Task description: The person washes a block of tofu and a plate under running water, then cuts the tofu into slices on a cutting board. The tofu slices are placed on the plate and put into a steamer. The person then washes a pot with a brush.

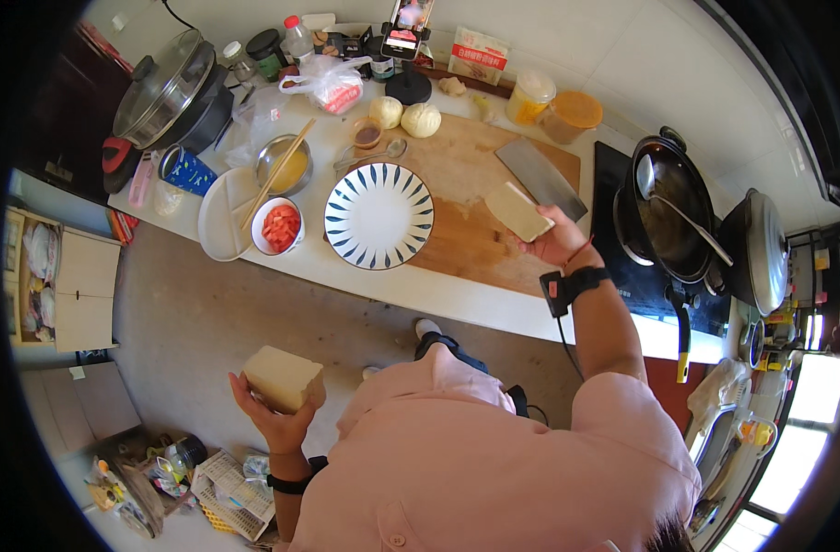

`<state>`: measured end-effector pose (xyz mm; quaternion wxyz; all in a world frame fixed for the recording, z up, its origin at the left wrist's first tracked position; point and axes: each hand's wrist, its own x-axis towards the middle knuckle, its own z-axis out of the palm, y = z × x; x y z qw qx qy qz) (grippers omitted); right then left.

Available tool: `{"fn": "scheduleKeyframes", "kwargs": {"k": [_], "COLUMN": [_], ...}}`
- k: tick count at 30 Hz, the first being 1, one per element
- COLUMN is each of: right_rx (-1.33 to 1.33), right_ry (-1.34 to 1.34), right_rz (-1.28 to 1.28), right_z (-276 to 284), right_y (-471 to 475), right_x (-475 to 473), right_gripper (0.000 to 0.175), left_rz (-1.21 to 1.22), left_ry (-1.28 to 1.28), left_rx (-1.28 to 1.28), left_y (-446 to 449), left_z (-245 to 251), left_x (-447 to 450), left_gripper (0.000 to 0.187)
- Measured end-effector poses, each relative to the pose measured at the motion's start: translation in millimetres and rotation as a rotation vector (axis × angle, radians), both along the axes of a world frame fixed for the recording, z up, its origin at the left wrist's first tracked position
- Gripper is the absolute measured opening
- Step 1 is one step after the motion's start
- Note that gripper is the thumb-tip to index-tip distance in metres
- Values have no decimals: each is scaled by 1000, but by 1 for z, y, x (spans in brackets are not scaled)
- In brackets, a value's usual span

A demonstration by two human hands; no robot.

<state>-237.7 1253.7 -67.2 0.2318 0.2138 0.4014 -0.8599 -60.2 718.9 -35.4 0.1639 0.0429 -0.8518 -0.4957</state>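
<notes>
My left hand point(278, 410) is raised off the counter, away to the lower left. It grips a thick pale-beige block point(284, 378) that looks like tofu. Over the wooden cutting board point(454, 238), my right hand point(561, 238) holds a thinner beige slab point(520, 212) of similar colour, its edge whitish. Just beyond that slab a broad cleaver blade point(541, 176) rests on the board; its handle cannot be made out. A white plate with dark leaf-shaped marks point(380, 216) sits at the board's left end, with nothing on it.
Left of the plate are a bowl of diced red pieces point(280, 230), a metal bowl of yellow liquid point(289, 169) with chopsticks point(276, 176) across it, and a white divided plate point(216, 221). Two peeled onions point(421, 120) lie behind. A wok point(672, 210) occupies the cooktop point(610, 276).
</notes>
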Motion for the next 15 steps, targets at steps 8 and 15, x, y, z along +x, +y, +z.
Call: {"fn": "scheduleKeyframes", "kwargs": {"k": [8, 15], "right_rx": [-635, -370], "right_ry": [301, 316], "right_rz": [117, 59], "right_z": [-5, -24], "right_y": [-16, -7], "right_x": [1, -14], "right_gripper": [75, 67], "left_rz": [26, 77], "left_ry": [-22, -40], "left_rx": [34, 136], "left_y": [9, 15], "left_z": [-1, -6], "left_x": [-12, -14], "left_gripper": [124, 128]}}
